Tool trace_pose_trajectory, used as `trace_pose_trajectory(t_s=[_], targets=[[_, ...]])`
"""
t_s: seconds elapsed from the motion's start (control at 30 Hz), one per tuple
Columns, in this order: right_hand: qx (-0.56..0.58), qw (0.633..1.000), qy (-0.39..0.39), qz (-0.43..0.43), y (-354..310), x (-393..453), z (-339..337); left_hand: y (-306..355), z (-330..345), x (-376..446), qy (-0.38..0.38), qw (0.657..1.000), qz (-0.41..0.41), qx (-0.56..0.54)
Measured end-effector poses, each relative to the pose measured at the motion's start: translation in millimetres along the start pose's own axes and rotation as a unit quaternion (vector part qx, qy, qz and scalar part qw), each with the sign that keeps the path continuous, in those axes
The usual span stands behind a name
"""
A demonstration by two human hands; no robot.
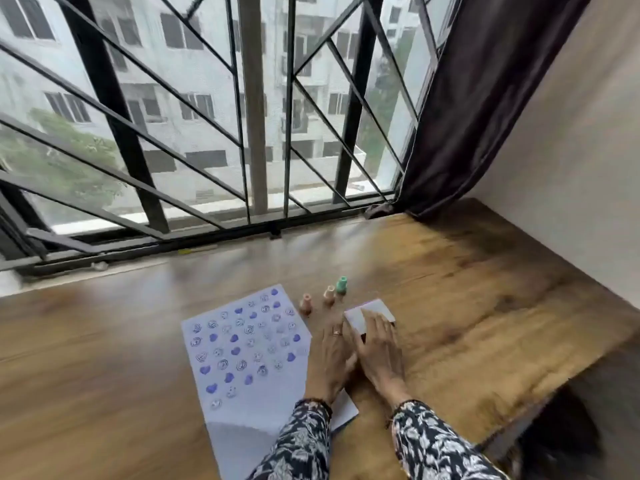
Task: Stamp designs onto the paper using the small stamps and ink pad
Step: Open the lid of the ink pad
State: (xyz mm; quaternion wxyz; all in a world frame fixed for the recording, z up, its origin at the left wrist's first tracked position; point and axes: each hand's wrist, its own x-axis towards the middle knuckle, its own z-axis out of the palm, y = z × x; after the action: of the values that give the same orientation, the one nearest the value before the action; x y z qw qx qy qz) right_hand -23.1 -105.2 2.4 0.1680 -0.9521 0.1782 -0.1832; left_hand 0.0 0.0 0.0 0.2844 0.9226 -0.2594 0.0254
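A white paper [249, 389] lies on the wooden table, covered with several purple heart and swirl prints. To its right is the white ink pad [372, 311], lid pale, with a dark sliver showing between my hands. My right hand [379, 353] lies flat on the pad's lid, fingers spread over it. My left hand [334, 356], with a ring on one finger, presses against the pad's left edge and touches my right hand. Three small stamps stand upright behind the pad: two peach stamps [306, 304] [329, 294] and a green stamp [341, 284]. Neither hand holds a stamp.
The wooden table [467, 289] runs up to a barred window [249, 133] at the back. A dark curtain [485, 98] hangs at the back right beside a pale wall. The table's right edge [568, 379] drops off near my right arm.
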Motion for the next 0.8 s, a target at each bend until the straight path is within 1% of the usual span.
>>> trace_pose_trajectory(t_s=[0.03,0.07,0.1,0.17,0.23,0.33,0.43,0.5,0.6,0.67,0.7,0.73,0.8], targets=[[0.004,1.0,-0.012,0.016,3,-1,2,-2,5,4,-0.034,0.999,-0.012,-0.03],[0.01,1.0,-0.002,0.03,3,-1,2,-3,4,7,-0.049,0.998,-0.024,-0.044],[0.01,0.999,0.002,0.046,7,0,2,-4,5,10,-0.053,0.997,-0.035,-0.042],[0.032,0.995,-0.015,0.096,9,4,-2,-7,4,17,-0.052,0.996,-0.05,-0.05],[0.043,0.989,-0.059,0.128,15,11,-1,-5,3,21,-0.042,0.994,-0.05,-0.092],[0.022,0.988,-0.087,0.123,19,19,-1,-6,3,27,-0.027,0.99,-0.056,-0.13],[0.057,0.987,-0.082,0.126,22,22,-7,-8,6,31,-0.025,0.988,-0.073,-0.134],[0.073,0.987,-0.099,0.106,27,23,-9,-9,8,34,-0.024,0.99,-0.069,-0.12],[0.147,0.978,-0.112,0.097,36,26,-10,-10,13,38,0.001,0.99,-0.069,-0.125],[0.211,0.965,-0.113,0.11,43,31,-12,-10,14,38,0.008,0.989,-0.078,-0.129],[0.26,0.95,-0.12,0.122,45,34,-14,-9,16,37,0.005,0.987,-0.088,-0.131],[0.321,0.928,-0.124,0.142,47,39,-17,-10,18,37,0.006,0.987,-0.097,-0.13],[0.415,0.885,-0.093,0.191,54,55,-21,-10,22,39,0.004,0.988,-0.114,-0.106]])
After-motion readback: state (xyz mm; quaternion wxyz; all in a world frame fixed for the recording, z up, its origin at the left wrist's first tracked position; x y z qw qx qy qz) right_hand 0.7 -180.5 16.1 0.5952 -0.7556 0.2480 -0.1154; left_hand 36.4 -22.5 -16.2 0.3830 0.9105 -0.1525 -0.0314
